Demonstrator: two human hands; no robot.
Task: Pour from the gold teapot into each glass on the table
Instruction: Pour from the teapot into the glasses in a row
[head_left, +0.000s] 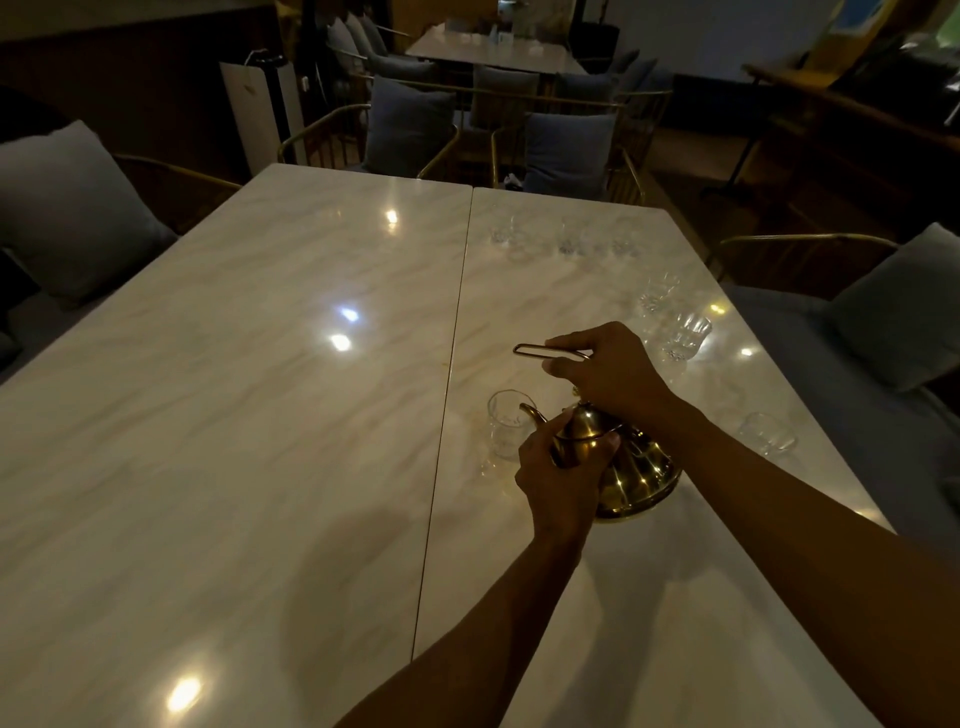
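The gold teapot is tilted to the left above the white marble table. Its thin spout tip sits at the rim of a clear glass. My right hand grips the teapot's wire handle from above. My left hand is wrapped around the teapot's neck and lid. Another glass stands to the right of the pot, and two more stand further back on the right. Three faint glasses line the far edge. No stream of liquid is visible.
A seam splits the table into two slabs; I am working on the right one. Chairs with grey cushions ring the table on the left, far side and right. A second table stands in the dim background.
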